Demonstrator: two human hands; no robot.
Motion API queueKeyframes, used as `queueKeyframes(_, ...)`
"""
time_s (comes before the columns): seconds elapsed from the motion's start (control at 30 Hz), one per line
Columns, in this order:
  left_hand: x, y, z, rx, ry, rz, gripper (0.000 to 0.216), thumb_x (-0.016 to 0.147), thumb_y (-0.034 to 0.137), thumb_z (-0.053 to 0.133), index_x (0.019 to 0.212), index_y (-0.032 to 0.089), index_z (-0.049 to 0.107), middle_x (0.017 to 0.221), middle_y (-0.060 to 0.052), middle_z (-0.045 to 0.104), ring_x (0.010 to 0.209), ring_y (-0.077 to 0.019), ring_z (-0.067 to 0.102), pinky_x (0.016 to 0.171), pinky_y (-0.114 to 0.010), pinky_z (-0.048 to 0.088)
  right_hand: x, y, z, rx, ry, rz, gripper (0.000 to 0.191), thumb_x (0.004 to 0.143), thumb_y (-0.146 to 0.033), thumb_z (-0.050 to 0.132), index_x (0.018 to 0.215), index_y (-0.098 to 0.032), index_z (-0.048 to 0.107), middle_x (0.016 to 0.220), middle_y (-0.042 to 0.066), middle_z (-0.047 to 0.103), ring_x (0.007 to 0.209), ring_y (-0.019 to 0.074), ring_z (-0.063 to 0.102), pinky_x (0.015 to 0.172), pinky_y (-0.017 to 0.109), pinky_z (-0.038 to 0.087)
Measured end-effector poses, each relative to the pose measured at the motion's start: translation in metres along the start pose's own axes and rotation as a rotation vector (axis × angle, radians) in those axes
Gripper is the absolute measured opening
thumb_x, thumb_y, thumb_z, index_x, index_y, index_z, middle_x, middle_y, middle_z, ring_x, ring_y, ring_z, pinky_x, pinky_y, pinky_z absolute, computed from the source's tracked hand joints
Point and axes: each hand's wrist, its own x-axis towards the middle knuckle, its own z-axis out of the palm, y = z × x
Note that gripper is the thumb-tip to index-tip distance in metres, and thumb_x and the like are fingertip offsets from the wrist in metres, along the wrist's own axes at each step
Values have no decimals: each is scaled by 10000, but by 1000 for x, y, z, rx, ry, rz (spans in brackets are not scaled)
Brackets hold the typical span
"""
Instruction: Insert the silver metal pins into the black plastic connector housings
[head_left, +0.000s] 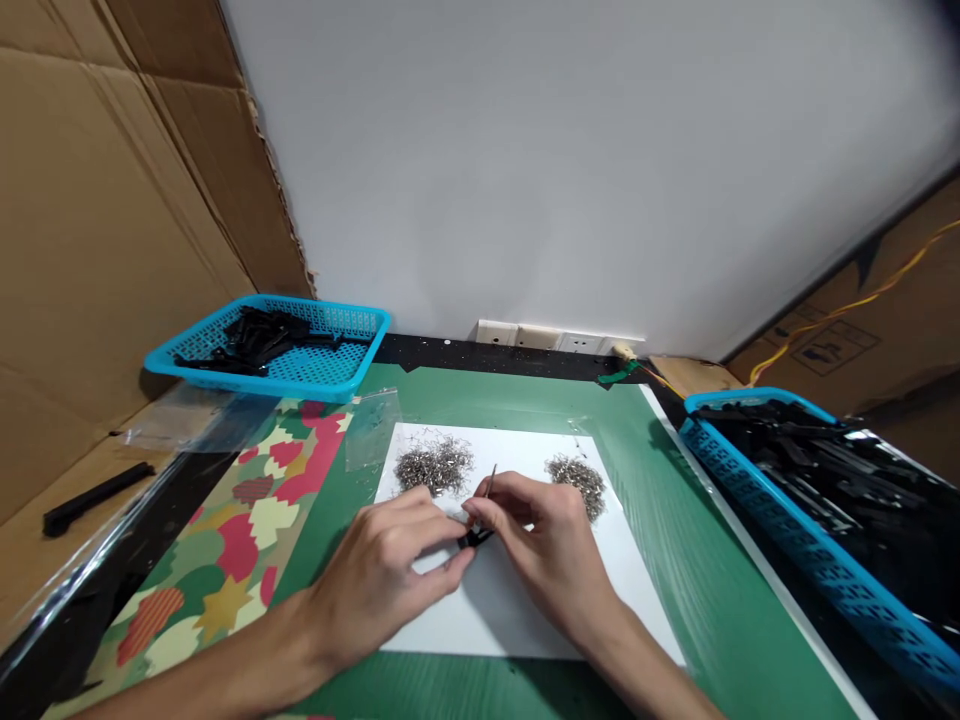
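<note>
Both hands meet over a white rectangular paper sheet [480, 620] laid on a green table surface [495, 395]. We record the left hand [401, 555] as narrow: thumb and fingertips close on a small black plastic-looking part [475, 538], which sits between the two hands, just above the sheet. The right hand [536, 540] is also narrow, thumb and forefinger pinching a slender dark rod-like piece [491, 484] that points upward. We cannot tell whether its lower end touches the black part; the fingers hide it.

Two loose heaps of fine silvery metal bits lie on the sheet: the left heap [433, 466] just beyond the left hand's knuckles, the right heap [581, 484] just beyond the right hand.

Risks, in our judgement:
- The black part may turn or slip, since only fingertips grip it; a sideways push from the rod-like piece would cause this.
- The rod-like piece may skid off, because the fingers block the line of sight.
- The knuckles may scatter the left heap if the left hand drifts forward; bits so fine would roll or tangle.
- A forearm dragging the sheet's near edge would shift both heaps at once.
</note>
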Motion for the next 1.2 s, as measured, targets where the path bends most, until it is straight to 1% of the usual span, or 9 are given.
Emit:
queueKeyframes(0.37, 1, 6, -6, -13, -55, 55, 67, 983, 141, 688, 1011, 167, 743, 836, -35, 745, 752, -181, 594, 681, -322, 479, -3, -6, -4, -81, -41, -73, 278, 1015, -247, 631, 764, -181, 730, 663, -5, 681, 561, 100, 569, 577, 248, 444)
queueKeyframes(0.6, 0, 4, -6, -71, -82, -36, 50, 994, 179, 682, 969, 175, 726, 784, -10, 668, 764, -162, 602, 692, -293, 463, -8, -3, 0, -118, -21, -122, 292, 1023, -246, 623, 765, -192, 749, 679, 4, 722, 563, 109, 602, 590, 265, 474)
queueKeyframes(0.7, -1, 2, -6, -94, -88, -52, 65, 999, 180, 671, 971, 183, 730, 808, -13, 669, 782, -159, 618, 707, -282, 478, -8, -3, 3, -104, -21, -95, 293, 1037, -268, 604, 795, -194, 751, 716, 16, 733, 606, 129, 638, 618, 277, 511)
queueKeyframes(0.8, -1, -1, -5, -89, -47, -80, 115, 1015, 186, 639, 1061, 204, 743, 850, -17, 690, 770, -155, 627, 690, -271, 496, -5, -5, -1, -47, 20, -100, 251, 1055, -282, 577, 897, -191, 750, 804, 28, 746, 690, 142, 671, 688, 280, 552)
queueKeyframes(0.9, 1, -5, -4, -57, 68, -108, 145, 977, 289, 709, 1104, 229, 744, 818, -1, 685, 684, -156, 603, 647, -280, 503, 2, -5, -19, -109, 95, -207, 255, 1093, -254, 496, 1048, -174, 734, 930, 62, 754, 801, 153, 680, 775, 290, 555)
queueKeyframes(0.97, 1, -8, -5, -63, 147, -153, 193, 949, 368, 740, 1103, 253, 755, 852, -1, 715, 661, -157, 617, 663, -287, 534, 4, -7, -34, -222, 53, -269, 264, 1108, -237, 468, 1121, -165, 722, 971, 77, 734, 871, 167, 658, 809, 297, 535)
queueKeyframes(1.03, 0, -11, -6, -65, 202, -234, 241, 924, 462, 753, 1076, 276, 772, 843, 13, 732, 635, -151, 647, 635, -262, 561, 3, -8, -46, -336, -64, -305, 223, 1102, -277, 528, 1126, -170, 722, 970, 74, 709, 913, 180, 628, 817, 296, 511)
queueKeyframes(1.1, -4, -14, -5, -74, 199, -286, 276, 896, 522, 771, 1055, 297, 790, 809, 28, 751, 621, -149, 689, 610, -227, 592, -1, -9, -50, -445, -169, -326, 185, 1087, -295, 580, 1084, -181, 725, 941, 63, 696, 910, 185, 601, 813, 293, 484)
queueKeyframes(1.2, -9, -20, -1, -110, 146, -268, 251, 880, 513, 794, 1043, 324, 813, 858, 29, 812, 669, -167, 765, 631, -203, 643, -9, -9, -50, -594, -212, -356, 182, 1095, -230, 545, 1056, -186, 717, 915, 56, 700, 873, 183, 573, 811, 301, 445)
